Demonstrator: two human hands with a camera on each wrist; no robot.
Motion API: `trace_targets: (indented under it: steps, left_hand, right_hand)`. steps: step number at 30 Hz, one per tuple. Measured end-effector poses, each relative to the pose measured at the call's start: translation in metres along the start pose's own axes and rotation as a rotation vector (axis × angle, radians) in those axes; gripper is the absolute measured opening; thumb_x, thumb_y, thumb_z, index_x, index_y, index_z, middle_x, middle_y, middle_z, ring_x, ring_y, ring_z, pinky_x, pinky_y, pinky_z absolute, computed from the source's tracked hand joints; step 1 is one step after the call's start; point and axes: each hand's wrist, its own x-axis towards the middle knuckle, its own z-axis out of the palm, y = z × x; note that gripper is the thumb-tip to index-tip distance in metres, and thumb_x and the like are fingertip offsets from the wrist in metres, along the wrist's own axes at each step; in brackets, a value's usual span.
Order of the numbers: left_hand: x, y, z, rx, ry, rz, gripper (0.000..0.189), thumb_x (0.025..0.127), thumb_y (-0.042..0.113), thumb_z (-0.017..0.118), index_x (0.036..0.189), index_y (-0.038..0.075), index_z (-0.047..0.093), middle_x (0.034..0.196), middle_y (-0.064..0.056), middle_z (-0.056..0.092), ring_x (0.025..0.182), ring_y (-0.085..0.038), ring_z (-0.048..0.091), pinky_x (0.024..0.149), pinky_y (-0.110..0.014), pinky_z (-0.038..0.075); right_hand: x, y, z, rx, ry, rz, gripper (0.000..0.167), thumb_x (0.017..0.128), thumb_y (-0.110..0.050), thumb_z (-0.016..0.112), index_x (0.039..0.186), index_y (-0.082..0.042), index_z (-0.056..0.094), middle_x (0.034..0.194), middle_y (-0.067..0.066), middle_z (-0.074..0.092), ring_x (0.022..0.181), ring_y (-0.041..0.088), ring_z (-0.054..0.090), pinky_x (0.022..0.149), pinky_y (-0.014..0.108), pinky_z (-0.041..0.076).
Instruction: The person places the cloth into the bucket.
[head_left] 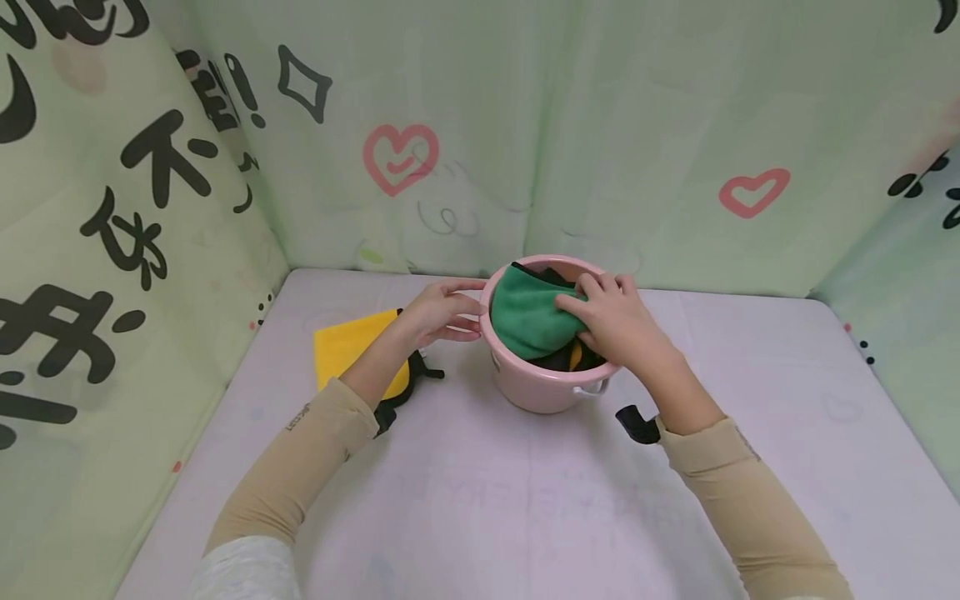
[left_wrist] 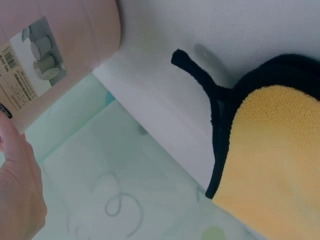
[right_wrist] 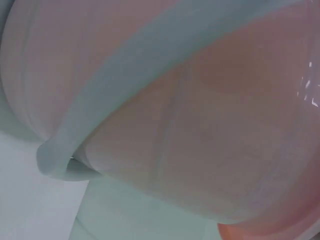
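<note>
A pink bucket [head_left: 536, 392] stands near the back of the table. Inside it lies a green cloth [head_left: 528, 312] with dark edging, above darker cloth with a bit of yellow. My right hand [head_left: 618, 321] reaches over the right rim and pinches the green cloth with bent fingers. My left hand [head_left: 446, 312] touches the outside of the bucket at the left, its fingers fairly straight. Beneath the left forearm lies a folded yellow cloth [head_left: 341, 346]. The left wrist view shows the yellow cloth [left_wrist: 275, 145] with its black trim and loop. The right hand is outside the right wrist view.
A pale handle [right_wrist: 125, 75] hangs across the bucket's side. A printed label [left_wrist: 30, 67] is stuck to the bucket. The light table [head_left: 480, 500] ends at green patterned curtains [head_left: 637, 125] behind and at both sides.
</note>
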Motion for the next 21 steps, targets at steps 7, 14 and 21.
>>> trace_targets:
  steps: [7,14,21]
  left_hand:
    - [0.001,-0.001,0.001,0.004,0.011,0.001,0.044,0.085,0.013,0.064,0.126,0.020,0.053,0.107,-0.012,0.060,0.079,-0.024,0.065,0.073,-0.033,0.055]
    - [0.001,-0.001,0.001,0.006,0.019,0.000,0.043,0.085,0.013,0.064,0.126,0.020,0.053,0.108,-0.012,0.060,0.080,-0.024,0.065,0.073,-0.033,0.055]
    - [0.001,-0.001,0.001,0.004,0.016,-0.003,0.044,0.085,0.014,0.064,0.127,0.020,0.052,0.109,-0.012,0.060,0.081,-0.024,0.065,0.073,-0.033,0.055]
  right_hand:
    - [0.005,0.000,0.002,0.008,-0.114,-0.063,0.036,0.083,-0.015,0.066,0.116,-0.018,0.052,0.109,0.017,0.046,0.103,0.039,0.042,0.086,0.055,0.032]
    - [0.011,-0.003,0.007,0.034,-0.196,-0.073,0.032,0.086,-0.012,0.061,0.116,-0.019,0.051,0.111,0.017,0.045,0.104,0.035,0.041,0.092,0.058,0.029]
    - [0.016,-0.007,0.012,0.021,-0.317,-0.065,0.036,0.087,-0.015,0.061,0.121,-0.021,0.050,0.118,0.017,0.044,0.110,0.035,0.038,0.096,0.059,0.024]
